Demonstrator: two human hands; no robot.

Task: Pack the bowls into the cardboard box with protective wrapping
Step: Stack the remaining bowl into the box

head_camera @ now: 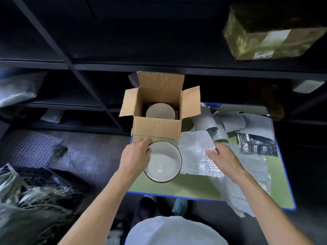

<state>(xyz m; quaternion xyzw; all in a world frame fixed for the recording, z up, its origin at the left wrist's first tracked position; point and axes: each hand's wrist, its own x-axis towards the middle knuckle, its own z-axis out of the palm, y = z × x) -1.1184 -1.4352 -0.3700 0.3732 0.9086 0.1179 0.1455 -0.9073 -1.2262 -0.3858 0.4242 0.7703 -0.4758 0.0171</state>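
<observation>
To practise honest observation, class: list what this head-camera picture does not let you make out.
Head view throughout.
- Boxed bowl: its lower part is hidden by the cardboard box's near wall.
- Parcel label: blurred, unreadable.
- Dark-rimmed bowl: left rim covered by the left hand gripping it.
- Shelves: too dark to see contents.

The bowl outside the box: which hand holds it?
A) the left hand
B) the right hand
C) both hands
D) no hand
A: the left hand grips the rim of the bowl, while the right hand lies open on the bubble wrap.
</observation>
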